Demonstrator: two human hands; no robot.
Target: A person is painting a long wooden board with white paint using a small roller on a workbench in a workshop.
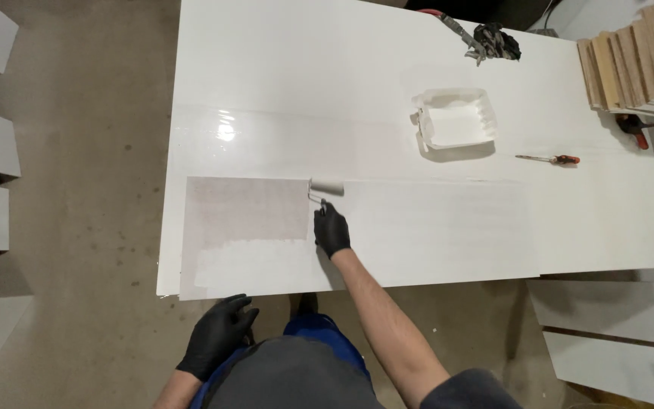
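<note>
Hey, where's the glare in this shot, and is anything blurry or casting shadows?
Head view: a bright glare spot sits on the wet white panel above the paint roller; the right hand and the paint tray cast soft shadows; focus is sharp throughout, with slight wide-angle bending at the edges.

Bright, even overhead lighting. Glare spot on the wet white worktop (225,130). Soft shadows under the paint tray (456,117) and forearm. Image sharp; slight wide-angle bending at edges.
</note>
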